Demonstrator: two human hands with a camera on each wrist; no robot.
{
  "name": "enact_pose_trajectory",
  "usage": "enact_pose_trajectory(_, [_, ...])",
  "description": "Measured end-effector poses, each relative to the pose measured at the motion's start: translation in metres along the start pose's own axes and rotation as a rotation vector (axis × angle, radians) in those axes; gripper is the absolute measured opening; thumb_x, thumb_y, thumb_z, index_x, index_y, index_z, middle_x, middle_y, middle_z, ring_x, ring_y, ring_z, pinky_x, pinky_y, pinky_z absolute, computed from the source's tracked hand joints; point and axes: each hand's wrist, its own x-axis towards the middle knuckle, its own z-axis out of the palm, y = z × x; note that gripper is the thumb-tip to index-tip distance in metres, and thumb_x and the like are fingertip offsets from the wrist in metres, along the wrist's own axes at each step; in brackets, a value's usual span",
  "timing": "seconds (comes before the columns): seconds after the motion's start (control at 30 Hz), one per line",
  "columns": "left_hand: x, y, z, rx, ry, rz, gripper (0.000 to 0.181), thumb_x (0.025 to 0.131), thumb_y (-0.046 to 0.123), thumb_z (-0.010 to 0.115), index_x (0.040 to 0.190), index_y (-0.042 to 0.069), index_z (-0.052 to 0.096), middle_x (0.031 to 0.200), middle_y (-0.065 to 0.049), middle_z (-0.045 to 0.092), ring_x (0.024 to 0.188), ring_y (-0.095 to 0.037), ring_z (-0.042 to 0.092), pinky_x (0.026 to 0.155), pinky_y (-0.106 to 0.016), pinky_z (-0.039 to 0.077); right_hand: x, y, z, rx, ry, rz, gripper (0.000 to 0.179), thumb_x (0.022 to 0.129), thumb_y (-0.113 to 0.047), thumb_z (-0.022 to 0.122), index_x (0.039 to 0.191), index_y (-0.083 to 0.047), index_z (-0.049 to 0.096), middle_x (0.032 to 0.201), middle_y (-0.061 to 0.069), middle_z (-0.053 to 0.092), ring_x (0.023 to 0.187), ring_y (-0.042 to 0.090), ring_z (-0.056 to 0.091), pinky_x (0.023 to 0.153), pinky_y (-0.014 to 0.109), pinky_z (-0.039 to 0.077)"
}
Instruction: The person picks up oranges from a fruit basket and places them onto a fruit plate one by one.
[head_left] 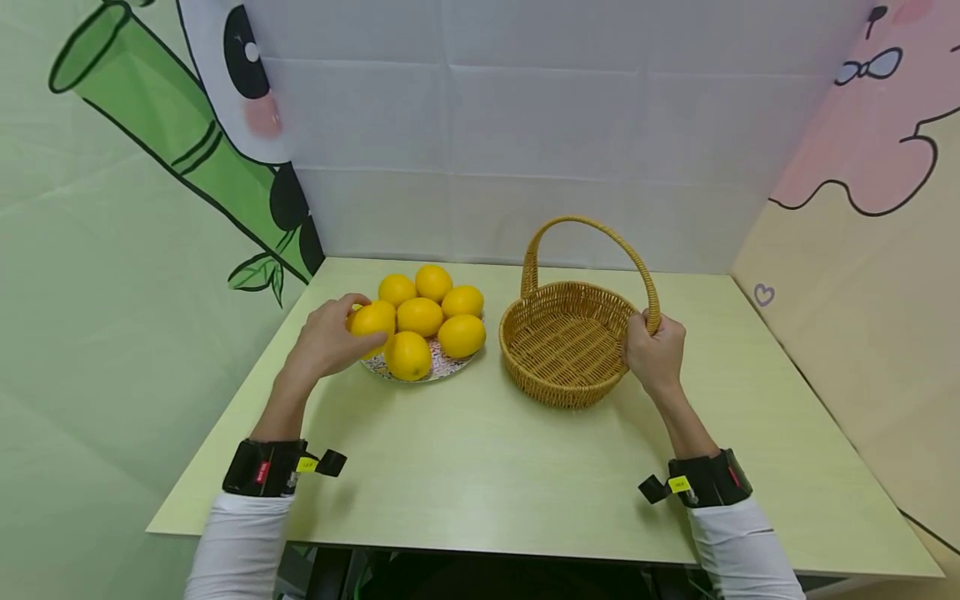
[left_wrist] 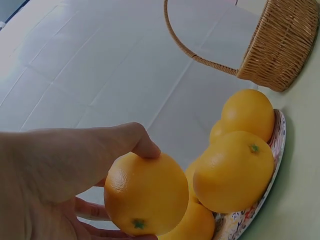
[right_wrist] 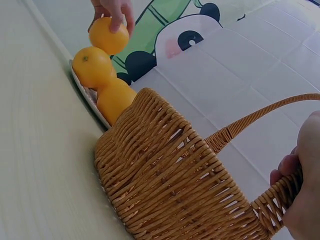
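Note:
My left hand [head_left: 322,340] holds an orange [left_wrist: 146,192] between the thumb and curled fingers, at the left side of the patterned plate [head_left: 447,363]. In the right wrist view this orange [right_wrist: 108,36] appears raised above its neighbours. Several other oranges [head_left: 420,317] sit grouped on the plate; a green stem mark shows on one orange [left_wrist: 232,170]. To the right of the plate stands a round wicker basket [head_left: 551,390] with a tall arched handle [head_left: 585,222]. The right hand [head_left: 657,350] grips that handle low on its right side. No fruit shows inside the basket.
Plate and basket stand on a pale table [head_left: 480,467], a short gap between them. Behind the table rises a white backdrop [head_left: 480,125], with a green printed sheet [head_left: 112,333] on the left and a pink and beige one [head_left: 862,292] on the right.

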Motion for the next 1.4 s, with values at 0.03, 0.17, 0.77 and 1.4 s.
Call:
enact_pose_trajectory(0.03, [-0.001,-0.002,0.001,0.004,-0.009,-0.003,0.077,0.100,0.046,0.075,0.163,0.007,0.050,0.153,-0.029,0.057,0.126,-0.045,0.056,0.102,-0.060,0.056,0.000,0.000,0.000,0.000,-0.001,0.001,0.046,0.106,-0.004,0.048,0.060,-0.010,0.048,0.043,-0.006,0.049,0.031,0.007,0.043,0.029,0.024,0.032])
enact_pose_trajectory(0.17, [-0.002,-0.009,0.007,0.003,-0.021,-0.009,0.079,0.100,0.043,0.076,0.164,0.005,0.049,0.154,-0.030,0.055,0.128,-0.046,0.055,0.106,-0.064,0.056,-0.001,0.000,0.000,0.000,-0.004,0.012,0.045,0.106,-0.005,0.048,0.061,-0.010,0.048,0.043,-0.006,0.049,0.031,0.007,0.043,0.029,0.024,0.031])
enact_pose_trajectory(0.77, [0.006,-0.017,0.032,0.037,-0.004,0.015,0.079,0.100,0.044,0.075,0.164,0.002,0.055,0.145,-0.029,0.052,0.126,-0.045,0.052,0.107,-0.065,0.052,-0.001,-0.001,-0.001,0.000,0.002,0.021,0.045,0.106,-0.005,0.049,0.061,-0.010,0.048,0.044,-0.006,0.049,0.032,0.007,0.044,0.030,0.024,0.034])
enact_pose_trajectory(1.4, [0.011,-0.022,0.051,0.071,0.002,0.054,0.076,0.105,0.038,0.078,0.165,-0.001,0.051,0.167,-0.035,0.045,0.148,-0.056,0.050,0.125,-0.076,0.044,-0.002,-0.002,-0.001,-0.002,-0.004,0.038,0.045,0.108,-0.008,0.050,0.063,-0.011,0.048,0.045,-0.005,0.049,0.032,0.008,0.044,0.030,0.024,0.035])
